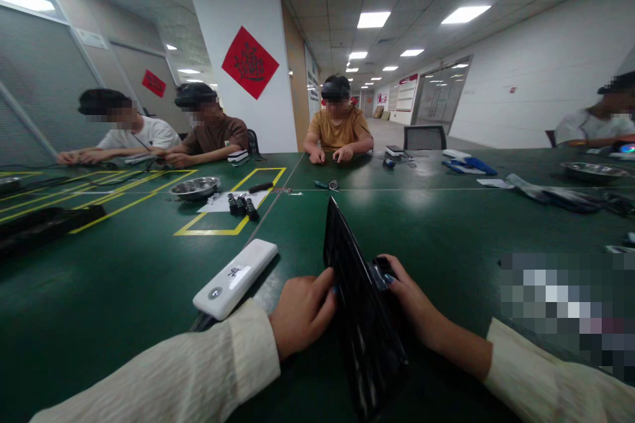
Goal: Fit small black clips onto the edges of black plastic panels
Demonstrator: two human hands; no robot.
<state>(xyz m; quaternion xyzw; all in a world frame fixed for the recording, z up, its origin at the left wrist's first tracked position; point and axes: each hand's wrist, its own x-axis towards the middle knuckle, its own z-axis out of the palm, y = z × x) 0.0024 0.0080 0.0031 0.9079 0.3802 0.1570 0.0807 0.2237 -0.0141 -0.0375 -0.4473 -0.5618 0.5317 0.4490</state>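
Note:
A glossy black flat panel [361,310], perhaps a screen, stands steeply tilted on edge between my hands, seen nearly side-on. My left hand [302,314] is closed, its thumb and curled fingers against the panel's left face. On the other side, my right hand [414,307] grips a small black block-shaped part [383,272] at the panel's back; some of its fingers are hidden. Left of the panel lies a white power bank [235,279] with a handwritten number label, close to my left wrist.
On the green table [149,297] are a metal bowl [196,188], several black cylindrical parts [242,205] on white paper, and a small tool [325,185]. Plastic bags [546,193] lie at right. Several people sit around the table, one person [338,122] straight across.

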